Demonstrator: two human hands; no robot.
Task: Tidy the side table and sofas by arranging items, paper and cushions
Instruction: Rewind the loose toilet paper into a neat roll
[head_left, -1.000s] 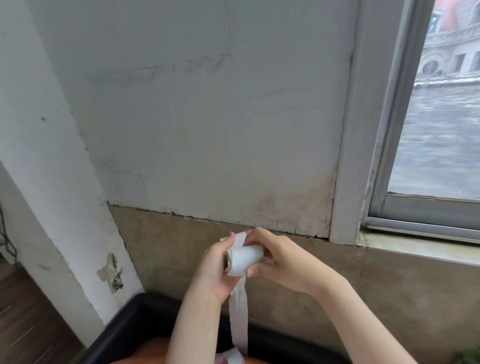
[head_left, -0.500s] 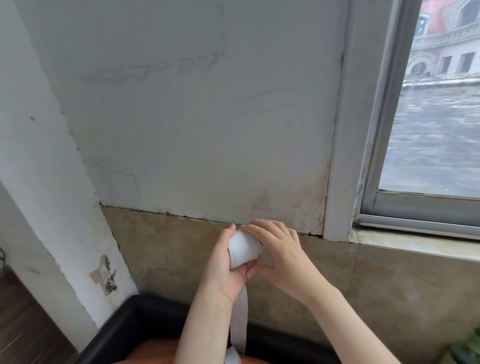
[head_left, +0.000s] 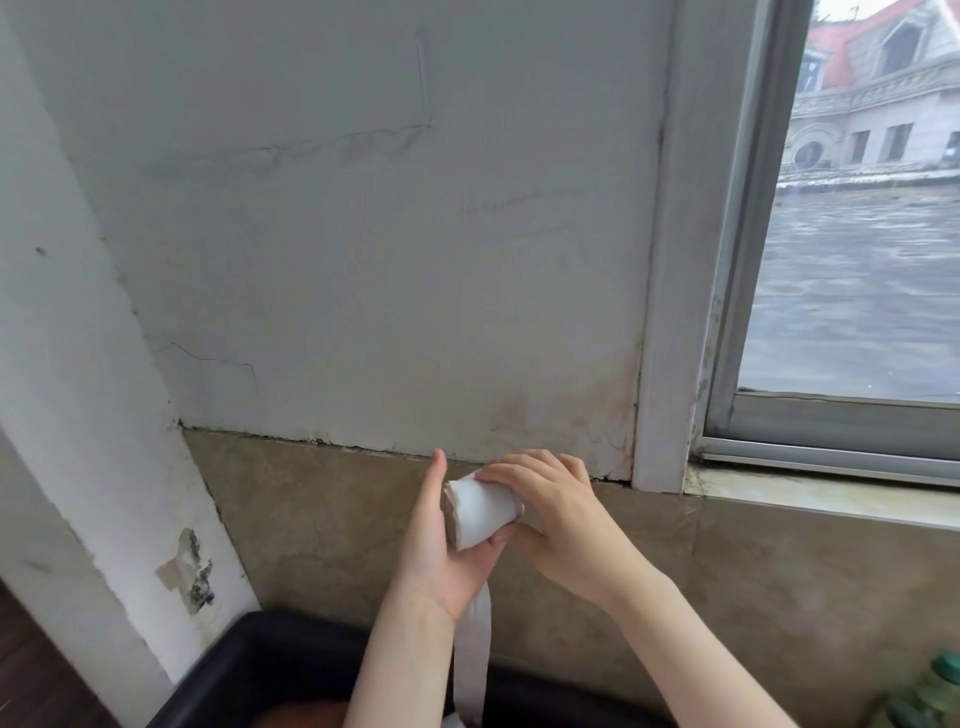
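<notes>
A small roll of white tissue paper (head_left: 480, 513) is held up in front of the wall, low in the centre of the view. My left hand (head_left: 441, 545) cups it from below and the left, thumb raised. My right hand (head_left: 558, 514) grips its right end, fingers curled over the top. A loose strip of the paper (head_left: 471, 660) hangs straight down from the roll, between my forearms, to the bottom edge of the view.
A black sofa back (head_left: 270, 660) runs along the bottom, with something orange (head_left: 301, 717) on it. Behind are a cracked white wall (head_left: 363, 260), a beige tiled band (head_left: 322, 519), and a window (head_left: 852, 260) with its sill (head_left: 831, 493). A green bottle (head_left: 930, 696) shows at the bottom right.
The hanging strip has become shorter as paper has wound onto the roll. My right hand's fingers have shifted over the top of the roll. The view has drifted slightly.
</notes>
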